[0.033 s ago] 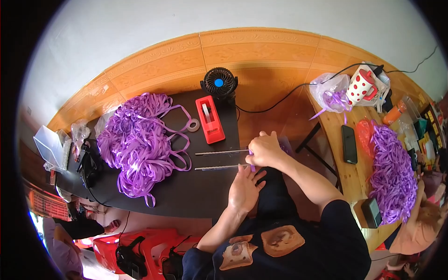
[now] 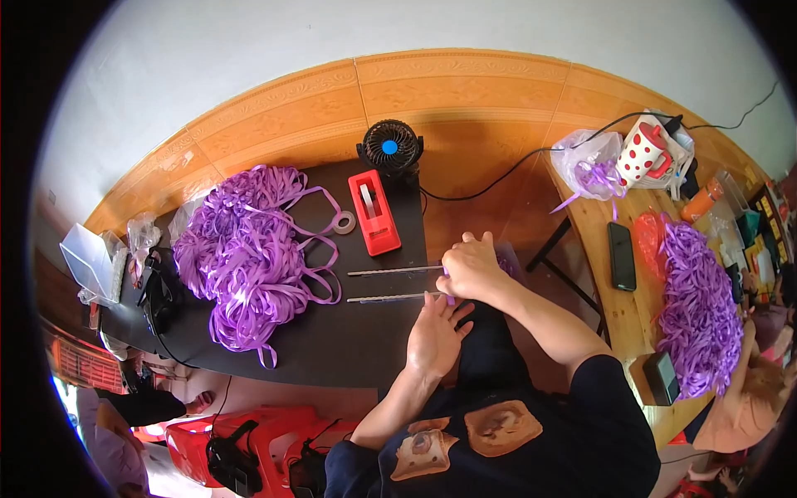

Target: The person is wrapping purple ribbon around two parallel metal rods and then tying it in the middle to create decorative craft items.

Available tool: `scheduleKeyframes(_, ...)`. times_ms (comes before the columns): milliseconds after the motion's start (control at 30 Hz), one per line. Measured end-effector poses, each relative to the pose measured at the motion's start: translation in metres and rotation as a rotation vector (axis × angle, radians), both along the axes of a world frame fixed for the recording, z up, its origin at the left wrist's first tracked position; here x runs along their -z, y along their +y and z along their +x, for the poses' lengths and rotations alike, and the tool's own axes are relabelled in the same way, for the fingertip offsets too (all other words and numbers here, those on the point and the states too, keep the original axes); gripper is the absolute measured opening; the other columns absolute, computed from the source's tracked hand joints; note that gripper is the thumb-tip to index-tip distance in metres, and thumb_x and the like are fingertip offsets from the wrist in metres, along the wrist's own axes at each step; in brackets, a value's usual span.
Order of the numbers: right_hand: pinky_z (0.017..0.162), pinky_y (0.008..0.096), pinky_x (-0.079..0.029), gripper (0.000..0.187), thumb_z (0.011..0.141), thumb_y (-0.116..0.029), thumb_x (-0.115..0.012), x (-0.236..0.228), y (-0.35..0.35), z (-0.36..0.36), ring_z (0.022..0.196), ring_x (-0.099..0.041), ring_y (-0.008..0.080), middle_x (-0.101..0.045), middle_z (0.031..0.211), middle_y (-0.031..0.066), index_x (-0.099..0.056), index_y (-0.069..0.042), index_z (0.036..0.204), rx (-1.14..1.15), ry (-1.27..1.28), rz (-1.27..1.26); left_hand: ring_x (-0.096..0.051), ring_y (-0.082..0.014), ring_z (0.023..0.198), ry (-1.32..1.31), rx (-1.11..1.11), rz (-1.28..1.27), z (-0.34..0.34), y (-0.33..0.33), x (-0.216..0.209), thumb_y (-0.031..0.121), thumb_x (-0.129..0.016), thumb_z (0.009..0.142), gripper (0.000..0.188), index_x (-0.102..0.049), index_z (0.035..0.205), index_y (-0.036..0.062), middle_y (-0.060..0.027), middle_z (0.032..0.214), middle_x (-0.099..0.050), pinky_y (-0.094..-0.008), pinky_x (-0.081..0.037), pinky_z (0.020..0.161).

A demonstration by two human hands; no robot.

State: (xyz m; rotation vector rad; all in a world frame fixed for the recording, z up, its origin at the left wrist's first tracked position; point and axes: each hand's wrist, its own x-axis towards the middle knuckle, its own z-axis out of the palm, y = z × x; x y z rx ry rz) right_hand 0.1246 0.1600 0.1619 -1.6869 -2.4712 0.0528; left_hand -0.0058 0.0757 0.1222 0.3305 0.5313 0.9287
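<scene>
Two thin twisted metal rods, a far rod (image 2: 393, 271) and a near rod (image 2: 386, 299), lie side by side, reaching over the dark table's right edge. My right hand (image 2: 471, 267) is closed at their right ends, its fingers curled round purple ribbon (image 2: 447, 270), which shows only in small bits. Palm up, my left hand (image 2: 435, 339) rests below the near rod with its fingers spread; the fingertips are close to the rod, and whether they touch it I cannot tell. A big tangled heap of purple ribbon (image 2: 249, 257) lies left of the rods.
A red tape dispenser (image 2: 375, 224), a tape roll (image 2: 343, 222) and a black fan (image 2: 389, 148) stand beyond the rods. On the wooden table (image 2: 618, 319) at right are a phone (image 2: 621, 257), a dotted cup (image 2: 641, 158) and another ribbon heap (image 2: 699, 315). A co-worker (image 2: 735, 407) sits there.
My right hand's fingers have shifted slightly toward the near rod, covering the ribbon that showed between the rods. My left hand stays in place.
</scene>
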Motion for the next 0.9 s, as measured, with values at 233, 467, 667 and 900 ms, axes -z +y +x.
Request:
scheduleKeyframes(233,0.067,0.0427,-0.031,0.036,0.068,-0.041,-0.068,0.004,-0.021,-0.002,0.081,-0.054,0.0259,-0.061,0.067,0.0110,-0.067,-0.006,0.061,0.103,0.005,0.318,-0.039,-0.0243,0.121,-0.007,-0.013,-0.025,0.002,0.000,-0.002,0.056,-0.039,0.093,0.062,-0.038,0.131,0.0061,-0.0083,0.129,-0.045,-0.0412,-0.026,0.101)
scheduleKeyframes(467,0.064,0.0358,-0.043,0.037,0.071,-0.036,-0.076,0.037,-0.019,0.039,0.075,-0.061,0.0239,-0.064,0.072,0.0136,-0.065,-0.001,0.062,0.133,0.906,-0.056,-0.040,-0.0252,0.121,0.001,-0.014,-0.019,0.000,0.000,0.001,0.054,-0.038,0.094,0.063,-0.039,0.132,0.0049,-0.0098,0.132,-0.045,-0.0389,-0.030,0.097)
scheduleKeyframes(667,0.067,0.0255,-0.046,0.019,0.080,-0.017,-0.072,0.065,-0.022,0.054,0.078,-0.061,0.0103,-0.067,0.079,0.0066,-0.069,0.001,0.078,0.145,1.457,-0.449,-0.041,-0.0263,0.122,-0.024,-0.019,-0.027,-0.001,0.001,0.000,0.051,-0.035,0.096,0.058,-0.041,0.130,0.0044,-0.0115,0.134,-0.043,-0.0399,-0.031,0.097)
scheduleKeyframes(900,0.074,0.0239,-0.044,0.020,0.084,-0.019,-0.068,0.055,-0.026,0.055,0.081,-0.060,0.0106,-0.068,0.088,0.0061,-0.069,0.000,0.088,0.258,1.629,-0.736,-0.041,-0.0259,0.121,-0.045,-0.011,-0.039,0.000,0.000,0.001,0.050,-0.035,0.096,0.057,-0.042,0.130,0.0049,-0.0100,0.132,-0.044,-0.0392,-0.031,0.096)
